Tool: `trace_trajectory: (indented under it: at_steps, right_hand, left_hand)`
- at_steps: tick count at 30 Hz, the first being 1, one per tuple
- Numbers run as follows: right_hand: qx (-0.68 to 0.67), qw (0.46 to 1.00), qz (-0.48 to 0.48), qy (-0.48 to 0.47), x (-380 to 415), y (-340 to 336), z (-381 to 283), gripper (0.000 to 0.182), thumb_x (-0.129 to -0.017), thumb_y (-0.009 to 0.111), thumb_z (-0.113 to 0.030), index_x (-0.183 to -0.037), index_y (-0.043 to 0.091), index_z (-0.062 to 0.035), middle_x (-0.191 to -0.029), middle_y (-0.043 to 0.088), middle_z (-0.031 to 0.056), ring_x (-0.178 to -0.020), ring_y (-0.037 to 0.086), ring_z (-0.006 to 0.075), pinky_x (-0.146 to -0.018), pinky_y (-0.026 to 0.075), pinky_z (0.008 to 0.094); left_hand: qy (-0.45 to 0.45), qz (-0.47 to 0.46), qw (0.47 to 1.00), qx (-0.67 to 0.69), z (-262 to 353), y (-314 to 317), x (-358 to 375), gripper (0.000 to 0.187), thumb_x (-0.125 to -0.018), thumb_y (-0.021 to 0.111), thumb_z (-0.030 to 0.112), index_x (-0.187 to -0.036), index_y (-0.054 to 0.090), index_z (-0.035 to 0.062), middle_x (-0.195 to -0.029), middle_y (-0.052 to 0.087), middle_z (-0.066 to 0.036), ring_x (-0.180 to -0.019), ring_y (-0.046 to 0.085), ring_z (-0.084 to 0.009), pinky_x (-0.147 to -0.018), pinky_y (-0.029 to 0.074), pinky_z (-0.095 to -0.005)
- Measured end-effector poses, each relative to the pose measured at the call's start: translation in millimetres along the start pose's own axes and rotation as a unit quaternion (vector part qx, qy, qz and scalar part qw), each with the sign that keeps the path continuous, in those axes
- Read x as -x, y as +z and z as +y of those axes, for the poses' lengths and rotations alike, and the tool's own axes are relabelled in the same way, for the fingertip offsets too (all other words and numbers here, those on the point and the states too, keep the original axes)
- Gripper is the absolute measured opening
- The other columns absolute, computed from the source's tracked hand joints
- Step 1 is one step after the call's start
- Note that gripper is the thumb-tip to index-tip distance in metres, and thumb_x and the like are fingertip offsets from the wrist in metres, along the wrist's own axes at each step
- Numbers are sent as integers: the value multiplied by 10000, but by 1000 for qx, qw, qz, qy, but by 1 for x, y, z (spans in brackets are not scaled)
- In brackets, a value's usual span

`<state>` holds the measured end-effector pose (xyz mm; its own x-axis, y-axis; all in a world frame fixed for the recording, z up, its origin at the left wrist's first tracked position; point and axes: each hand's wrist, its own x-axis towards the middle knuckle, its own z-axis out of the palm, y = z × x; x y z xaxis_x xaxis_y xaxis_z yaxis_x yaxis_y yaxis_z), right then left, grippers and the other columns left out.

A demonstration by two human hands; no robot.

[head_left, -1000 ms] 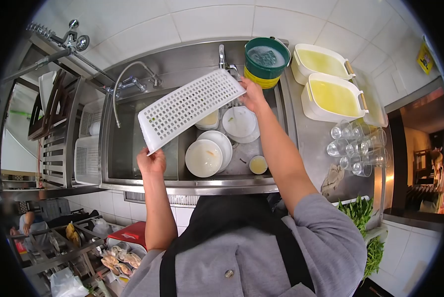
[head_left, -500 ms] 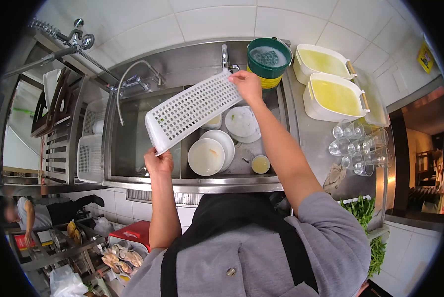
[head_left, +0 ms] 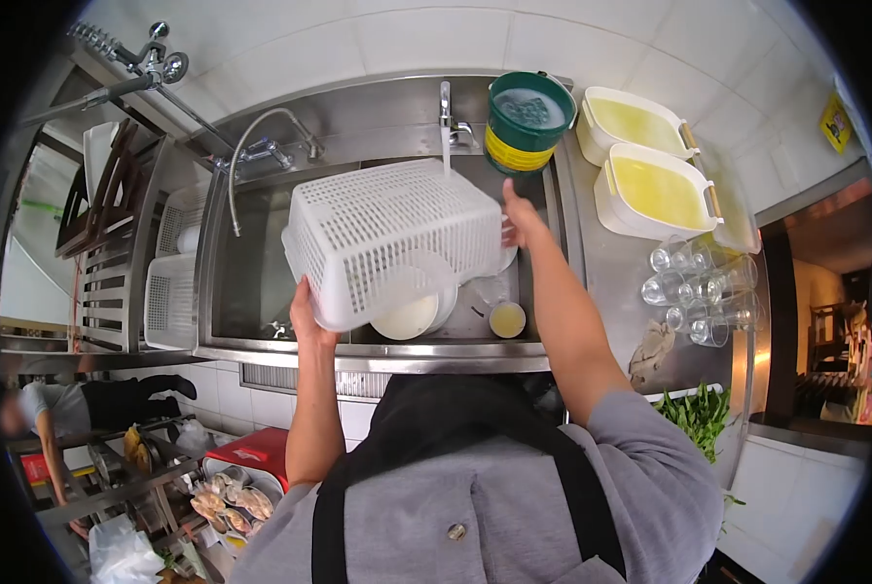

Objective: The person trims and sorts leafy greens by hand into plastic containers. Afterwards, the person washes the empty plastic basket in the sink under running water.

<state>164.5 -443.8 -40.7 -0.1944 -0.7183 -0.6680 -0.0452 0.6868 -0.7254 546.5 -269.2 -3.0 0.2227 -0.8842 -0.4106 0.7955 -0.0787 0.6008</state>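
Observation:
I hold a white perforated plastic basket [head_left: 397, 219] over the sink, tilted with its bottom face up. My left hand [head_left: 309, 316] grips its near left corner. At its right end, my right hand [head_left: 521, 218] has its fingers against the rim, thumb sticking up. Water runs from the tap [head_left: 446, 107] onto the basket's far side. Beneath the basket sits a white bowl [head_left: 407, 317], partly hidden, with other dishes mostly covered. A small cup of yellowish liquid [head_left: 507, 319] stands in the sink near its front edge.
A green bucket of soapy water [head_left: 528, 107] is at the back right. Two white tubs of yellow liquid [head_left: 662, 193] and several glasses [head_left: 699, 287] occupy the right counter. A curved hose tap [head_left: 236, 185] rises at left, beside more white baskets [head_left: 171, 302]. Another person [head_left: 76, 414] is far left.
The basket has turned from showing its flat bottom to showing its sides too, and now covers most dishes. My right hand has moved down and rightward. Water now runs from the tap.

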Motion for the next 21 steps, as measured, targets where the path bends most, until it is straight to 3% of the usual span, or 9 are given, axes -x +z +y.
trace_trajectory:
  at_steps: [1,3,4,6,7,8,10,13,21]
  right_hand:
    - [-5,995,-75,59,4,-3,13,759,-924,495,-732,-1233,657,-58,-1100,704,166,-877,686,347,-745,539,496]
    - [-7,993,-115,11,16,-6,37,791,-908,480,-764,-1309,619,-96,-1175,699,98,-1030,681,251,-811,539,505]
    - [-11,994,-111,14,22,-6,46,791,-908,480,-764,-1309,619,-96,-1175,699,98,-1030,681,251,-811,539,505]
    - [-245,945,-218,17,31,-7,56,744,-953,488,-696,-1332,610,-69,-1172,703,99,-1013,683,210,-827,543,420]
    - [-214,968,-132,10,16,-4,65,666,-989,528,-591,-1356,596,-40,-1187,702,79,-1009,680,184,-826,540,349]
    - [-215,968,-130,10,4,-6,76,666,-989,528,-591,-1356,596,-40,-1187,702,79,-1009,680,184,-826,540,349]
    - [-241,958,-131,-89,13,-6,80,553,-1011,574,-457,-1332,606,-8,-1183,699,72,-1029,666,171,-839,533,323]
    - [-244,952,-93,-158,21,8,76,499,-1004,603,-398,-1317,620,-10,-1184,693,61,-1062,639,146,-894,503,296]
    - [-114,963,-121,-210,12,51,18,518,-990,623,-415,-1304,639,-3,-1194,692,70,-1076,621,158,-957,453,277]
  left_hand:
    - [-7,-25,999,-26,-6,-11,0,484,-1066,442,310,-1410,445,-30,-1348,601,-164,-1163,636,-283,-994,530,-423]
    - [-18,-43,998,-42,-13,-28,-4,486,-1063,454,312,-1411,450,-28,-1349,603,-166,-1161,639,-282,-990,533,-424]
    - [-25,-56,996,-58,-15,-38,-7,489,-1060,466,313,-1412,455,-26,-1349,605,-169,-1160,642,-281,-986,536,-425]
    - [-24,-54,992,-108,-21,-54,-17,495,-1056,483,352,-1372,511,-28,-1306,639,-154,-1127,663,-266,-960,554,-411]
    - [-19,-64,984,-163,-25,-59,-23,503,-1051,494,373,-1345,538,-33,-1277,657,-143,-1104,673,-257,-945,561,-401]
    - [-13,-72,973,-219,-29,-65,-28,515,-1046,504,395,-1317,565,-38,-1248,675,-131,-1081,684,-248,-931,569,-390]
    - [15,-45,970,-238,-30,-64,-37,556,-1031,526,451,-1256,601,-51,-1176,700,-120,-1010,701,-224,-875,579,-367]
    - [57,72,972,-216,-21,-69,-57,623,-1020,517,521,-1212,615,-63,-1100,699,-130,-928,696,-197,-808,572,-353]
    - [179,132,948,-226,-1,-48,-32,617,-1051,445,512,-1247,617,-47,-1098,706,-128,-928,705,-213,-827,575,-346]
